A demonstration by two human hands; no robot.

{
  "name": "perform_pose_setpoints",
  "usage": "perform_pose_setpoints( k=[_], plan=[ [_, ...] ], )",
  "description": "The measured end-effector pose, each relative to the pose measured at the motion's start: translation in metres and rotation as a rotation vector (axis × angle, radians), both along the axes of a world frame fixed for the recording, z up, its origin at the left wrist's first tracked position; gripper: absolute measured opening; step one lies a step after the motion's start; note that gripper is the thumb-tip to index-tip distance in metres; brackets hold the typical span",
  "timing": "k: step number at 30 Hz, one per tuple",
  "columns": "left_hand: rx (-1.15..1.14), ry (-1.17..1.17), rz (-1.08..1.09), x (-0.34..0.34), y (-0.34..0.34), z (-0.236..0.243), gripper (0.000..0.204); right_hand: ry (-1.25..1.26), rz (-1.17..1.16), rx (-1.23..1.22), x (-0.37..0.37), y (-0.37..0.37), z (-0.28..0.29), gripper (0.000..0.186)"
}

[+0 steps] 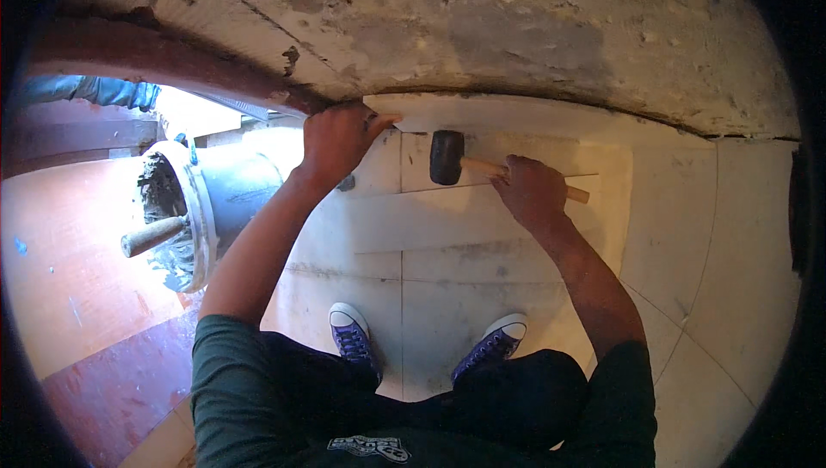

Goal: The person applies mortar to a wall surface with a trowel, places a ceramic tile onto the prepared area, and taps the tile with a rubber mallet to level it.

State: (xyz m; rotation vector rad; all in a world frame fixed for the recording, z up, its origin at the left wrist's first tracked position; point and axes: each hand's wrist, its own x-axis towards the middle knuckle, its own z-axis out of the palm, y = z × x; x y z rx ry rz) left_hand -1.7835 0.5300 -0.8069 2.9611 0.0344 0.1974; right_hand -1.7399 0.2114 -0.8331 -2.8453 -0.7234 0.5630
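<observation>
In my right hand (531,195) is a mallet (446,158) with a black head and a pale wooden handle, gripped near the handle's lower part. Its head hovers over or rests by the pale floor tiles (361,225), close to the wall's foot; contact cannot be made out. My left hand (337,146) is closed at the left end of a long white skirting tile (516,109), its thumb reaching along the tile and its other fingers mostly hidden. That tile runs along the base of the rough wall (533,38).
To the left stands a grey bucket (245,188) smeared with mortar, a trowel handle (153,236) jutting from its mouth. Reddish boards (64,236) lie beyond it. A blue-sleeved arm or cloth (90,92) shows at the far left. My purple shoes (354,339) stand on the tiles.
</observation>
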Motion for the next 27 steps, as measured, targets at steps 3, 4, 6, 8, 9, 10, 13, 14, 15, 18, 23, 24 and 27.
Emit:
perform_pose_setpoints(
  k=[3, 4, 6, 8, 9, 10, 13, 14, 15, 18, 23, 24, 27],
  plan=[
    [-0.024, -0.003, 0.008, -0.002, 0.0, 0.002, 0.05, 0.031, 0.142, -0.055, -0.002, -0.002, 0.002, 0.033],
    [-0.023, 0.003, 0.02, -0.002, 0.001, 0.002, 0.05, -0.034, 0.179, -0.031, 0.001, -0.002, 0.004, 0.033],
    [0.002, 0.039, 0.022, -0.002, 0.001, 0.003, 0.05, -0.118, 0.258, -0.018, 0.008, 0.001, 0.006, 0.034],
    [0.007, 0.069, 0.022, -0.002, 0.002, 0.004, 0.051, -0.046, 0.091, 0.067, 0.01, 0.008, 0.005, 0.035],
    [0.001, 0.074, 0.023, -0.002, 0.002, 0.004, 0.051, -0.027, 0.016, 0.124, 0.009, 0.012, 0.004, 0.036],
    [-0.003, 0.1, 0.033, -0.002, 0.001, 0.005, 0.052, 0.001, -0.007, 0.076, 0.006, 0.014, 0.003, 0.036],
    [-0.013, 0.117, 0.062, -0.002, -0.001, 0.006, 0.053, -0.022, -0.019, 0.072, -0.007, 0.014, 0.0, 0.038],
    [0.0, 0.121, 0.068, -0.003, -0.001, 0.006, 0.053, -0.054, -0.009, 0.094, -0.013, 0.01, 0.0, 0.038],
    [0.016, 0.118, 0.072, -0.002, -0.001, 0.006, 0.054, -0.086, -0.003, 0.114, -0.018, 0.004, 0.0, 0.039],
    [0.011, 0.135, 0.064, 0.001, 0.0, -0.004, 0.055, -0.014, -0.012, 0.036, -0.043, -0.028, -0.001, 0.04],
    [-0.029, 0.397, 0.129, -0.026, 0.004, -0.042, 0.049, 0.104, -0.19, 0.048, -0.114, -0.113, -0.018, 0.043],
    [-0.012, 0.436, 0.108, -0.042, 0.002, -0.052, 0.049, 0.101, -0.267, 0.06, -0.132, -0.132, -0.025, 0.045],
    [-0.075, 0.471, 0.219, -0.09, 0.002, -0.081, 0.046, 0.097, -0.436, 0.115, -0.183, -0.189, -0.044, 0.047]
  ],
)
